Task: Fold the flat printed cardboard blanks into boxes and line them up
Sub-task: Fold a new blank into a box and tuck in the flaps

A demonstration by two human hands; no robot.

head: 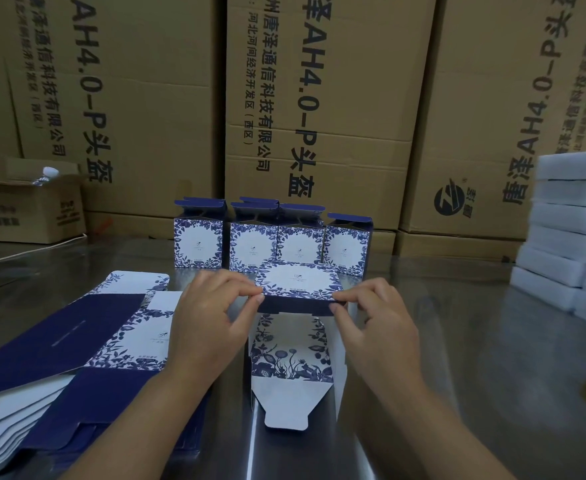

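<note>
Brown printed cartons wall off the back of the steel surface, and your row of finished boxes stands just in front of them, four upright with their top flaps open. Right in front of that row you hold the half-formed box. Your left hand pinches its near-left corner and your right hand pinches the near-right one, fingertips curled onto the dark edge. Its long flap lies flat toward you, untucked. You look to be mid-fold, squaring the sleeve. Next, by my judgement, you need to fold that flap up, tuck its tongue in, then stand the box at an end of the row. The stack of flat blanks waits left of the row, nearer you.
</note>
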